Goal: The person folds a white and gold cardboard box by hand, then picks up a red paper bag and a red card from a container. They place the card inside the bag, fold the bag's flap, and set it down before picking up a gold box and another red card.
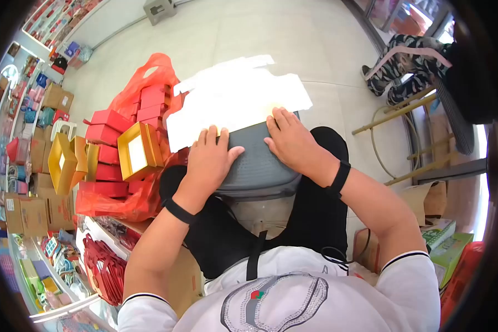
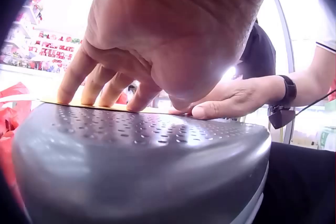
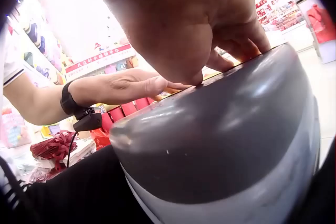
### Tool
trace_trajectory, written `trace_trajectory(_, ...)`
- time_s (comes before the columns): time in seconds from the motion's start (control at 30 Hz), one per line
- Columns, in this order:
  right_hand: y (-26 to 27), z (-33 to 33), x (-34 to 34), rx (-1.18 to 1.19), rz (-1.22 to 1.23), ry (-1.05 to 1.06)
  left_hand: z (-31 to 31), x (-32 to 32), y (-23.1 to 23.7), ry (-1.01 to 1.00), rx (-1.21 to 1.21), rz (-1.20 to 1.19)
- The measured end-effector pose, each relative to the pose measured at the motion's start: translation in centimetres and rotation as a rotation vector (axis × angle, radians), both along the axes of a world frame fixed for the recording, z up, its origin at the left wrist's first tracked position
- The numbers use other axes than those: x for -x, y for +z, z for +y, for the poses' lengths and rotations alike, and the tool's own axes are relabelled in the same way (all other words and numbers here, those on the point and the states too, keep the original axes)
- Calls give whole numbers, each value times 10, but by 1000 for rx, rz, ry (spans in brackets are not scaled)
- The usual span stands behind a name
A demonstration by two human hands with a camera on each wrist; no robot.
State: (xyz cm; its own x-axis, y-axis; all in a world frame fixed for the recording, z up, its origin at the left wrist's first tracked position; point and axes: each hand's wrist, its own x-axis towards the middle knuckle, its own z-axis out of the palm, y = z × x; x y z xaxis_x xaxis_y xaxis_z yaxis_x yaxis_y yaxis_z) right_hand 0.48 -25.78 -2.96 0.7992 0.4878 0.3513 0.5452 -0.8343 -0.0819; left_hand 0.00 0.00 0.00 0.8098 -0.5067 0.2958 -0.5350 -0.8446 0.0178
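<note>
A flat, die-cut card sheet (image 1: pixel 235 99), glaring white from above, lies over a grey plastic stool (image 1: pixel 260 160) between the person's knees. Its near edge looks yellow in the left wrist view. My left hand (image 1: pixel 209 160) rests on that edge with fingers extended and thumb out to the side. Farther right, my right hand (image 1: pixel 293 141) lays its fingertips on the same edge. In the left wrist view, the left fingers (image 2: pixel 107 85) come down on the yellow strip at the stool's dimpled top. The right thumb (image 3: pixel 184 74) touches the stool top in the right wrist view.
Left of the stool, a red plastic bag (image 1: pixel 149 69) holds several red boxes (image 1: pixel 108 127). A gold box (image 1: pixel 140 150) and gold open frames (image 1: pixel 66 160) sit on them. Stocked shelves line the left side. Another person's legs (image 1: pixel 406 61) and a brass-coloured metal frame (image 1: pixel 395 113) are at right.
</note>
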Motion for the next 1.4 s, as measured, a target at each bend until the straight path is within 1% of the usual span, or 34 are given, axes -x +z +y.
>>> trace_trajectory(0.07,0,2,-6,28,-35,3,8,-6,-5,-19,36,8)
trace_trajectory(0.1,6,-5,-6,24,-78,-18,2,-5,1,-14,32,-34)
trace_trajectory(0.17,8,-3,3,18,-81,-58,6,4,1,-2,26,-35)
trace_trajectory(0.27,1,-9,1,-7,-120,-35,6,3,-2,0,-2,-45)
trace_trajectory(0.37,10,-13,2,-70,-16,-27,-2,-11,16,78,-132,150)
trace_trajectory(0.4,9,-11,2,-69,-29,-40,-8,-18,18,28,-134,98)
trace_trajectory(0.5,1,-6,3,-72,-41,-70,-36,-26,20,32,143,210)
trace_trajectory(0.53,1,-6,2,-74,-33,-75,-42,-34,12,-4,206,163)
trace_trajectory(0.67,8,-13,1,-166,-44,-30,-53,-52,5,36,232,223)
trace_trajectory(0.77,23,-41,0,-306,-116,-21,-48,-52,12,62,231,295)
trace_trajectory(0.9,53,-80,19,-214,-26,-13,-37,-44,42,56,276,372)
trace_trajectory(0.93,53,-86,24,-177,54,-16,-34,-43,48,58,287,385)
trace_trajectory(1.03,60,-90,41,-83,126,72,-11,-52,43,-43,364,241)
trace_trajectory(1.07,59,-87,45,-62,167,106,0,-60,34,-128,393,167)
trace_trajectory(1.17,60,-65,61,-100,182,215,11,-59,39,-81,306,261)
trace_trajectory(1.2,51,-52,69,-68,188,315,7,-50,42,-6,335,327)
trace_trajectory(1.23,48,-43,74,-79,201,342,8,-49,37,0,347,330)
trace_trajectory(1.3,42,-35,78,-102,215,344,9,-49,31,12,372,326)
trace_trajectory(1.4,38,-22,88,-50,237,273,11,-44,27,78,367,360)
